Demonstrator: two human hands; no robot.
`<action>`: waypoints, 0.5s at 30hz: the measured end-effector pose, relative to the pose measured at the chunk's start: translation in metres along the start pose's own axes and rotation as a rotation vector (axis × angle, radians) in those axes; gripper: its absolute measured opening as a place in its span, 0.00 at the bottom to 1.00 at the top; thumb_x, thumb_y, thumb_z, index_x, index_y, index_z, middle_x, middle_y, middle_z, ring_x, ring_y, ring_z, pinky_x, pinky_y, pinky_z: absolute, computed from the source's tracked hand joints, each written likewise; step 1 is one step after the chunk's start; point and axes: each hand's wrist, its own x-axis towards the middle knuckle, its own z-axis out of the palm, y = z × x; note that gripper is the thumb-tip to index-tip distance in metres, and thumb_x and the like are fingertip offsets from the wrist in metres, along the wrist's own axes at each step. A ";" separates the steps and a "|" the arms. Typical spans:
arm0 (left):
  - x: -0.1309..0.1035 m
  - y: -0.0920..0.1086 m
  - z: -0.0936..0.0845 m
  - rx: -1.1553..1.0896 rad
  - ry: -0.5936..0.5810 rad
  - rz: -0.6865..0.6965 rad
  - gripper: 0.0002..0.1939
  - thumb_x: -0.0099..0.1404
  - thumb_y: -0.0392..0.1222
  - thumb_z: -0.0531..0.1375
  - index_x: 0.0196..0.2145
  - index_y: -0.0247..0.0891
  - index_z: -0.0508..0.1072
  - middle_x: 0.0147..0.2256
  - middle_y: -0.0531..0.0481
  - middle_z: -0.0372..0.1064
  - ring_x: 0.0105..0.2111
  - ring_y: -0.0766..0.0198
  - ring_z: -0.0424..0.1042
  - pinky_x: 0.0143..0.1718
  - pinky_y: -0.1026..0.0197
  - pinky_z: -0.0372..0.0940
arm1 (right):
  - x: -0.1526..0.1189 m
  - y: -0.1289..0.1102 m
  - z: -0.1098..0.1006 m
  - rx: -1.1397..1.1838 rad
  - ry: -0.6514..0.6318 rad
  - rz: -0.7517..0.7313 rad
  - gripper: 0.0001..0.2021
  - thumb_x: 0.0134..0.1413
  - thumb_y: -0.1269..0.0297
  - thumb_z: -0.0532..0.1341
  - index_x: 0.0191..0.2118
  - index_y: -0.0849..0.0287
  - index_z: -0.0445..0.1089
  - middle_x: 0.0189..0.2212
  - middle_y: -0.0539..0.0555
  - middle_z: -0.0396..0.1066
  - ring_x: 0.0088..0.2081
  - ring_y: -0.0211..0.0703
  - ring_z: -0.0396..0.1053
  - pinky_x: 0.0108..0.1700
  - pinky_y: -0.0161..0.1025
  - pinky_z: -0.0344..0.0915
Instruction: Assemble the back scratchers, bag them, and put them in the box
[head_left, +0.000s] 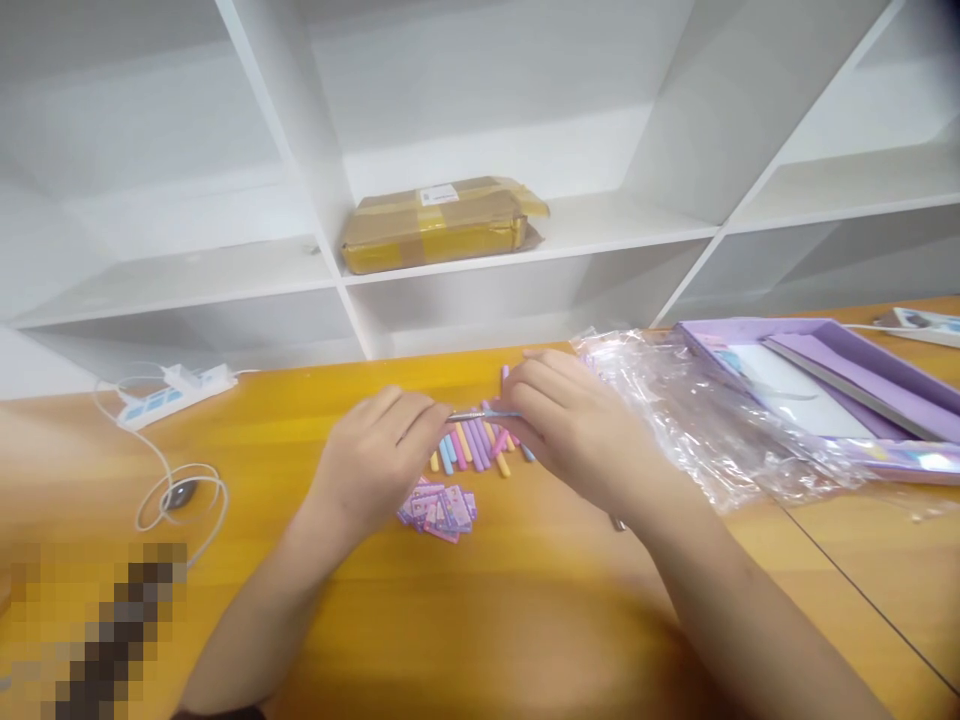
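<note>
Above the table, my left hand [386, 450] and my right hand [562, 420] each pinch one end of a thin paintbrush [491, 413]. It has a silver metal ferrule on the left and a light blue handle on the right. My fingers cover both of its ends. Beneath it lies a row of short coloured sticks [472, 445] in purple, pink, blue and yellow; the hands hide part of the row. Closer to me is a loose pile of small purple and pink printed cards [442, 510]. A small dark object [616, 522] pokes out from under my right forearm.
Crumpled clear plastic wrap [697, 430] and an open purple box [810, 390] lie at the right. A power strip [176, 395] with white cable [161, 460] sits at the left. On the white shelf [615, 220] behind is a taped cardboard parcel [435, 225].
</note>
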 end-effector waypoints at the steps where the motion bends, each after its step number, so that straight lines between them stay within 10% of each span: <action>1: -0.001 -0.001 0.000 -0.003 0.006 0.001 0.07 0.75 0.34 0.60 0.48 0.39 0.76 0.37 0.48 0.79 0.34 0.58 0.72 0.35 0.55 0.64 | 0.000 0.000 0.000 -0.017 0.011 -0.015 0.08 0.73 0.68 0.57 0.37 0.58 0.68 0.37 0.55 0.70 0.42 0.44 0.63 0.47 0.44 0.63; 7: -0.003 -0.013 -0.001 0.088 0.147 0.027 0.07 0.73 0.35 0.64 0.48 0.41 0.75 0.38 0.52 0.82 0.36 0.59 0.75 0.38 0.53 0.61 | 0.001 0.004 -0.009 -0.165 0.160 -0.056 0.09 0.71 0.71 0.57 0.37 0.54 0.68 0.35 0.51 0.69 0.42 0.41 0.65 0.73 0.57 0.57; 15: -0.017 -0.067 -0.016 0.194 0.295 -0.051 0.08 0.70 0.38 0.69 0.46 0.47 0.78 0.38 0.51 0.83 0.38 0.56 0.77 0.42 0.50 0.60 | -0.013 0.058 -0.040 -0.261 0.297 -0.058 0.07 0.66 0.70 0.64 0.34 0.55 0.69 0.34 0.50 0.74 0.42 0.39 0.71 0.68 0.51 0.67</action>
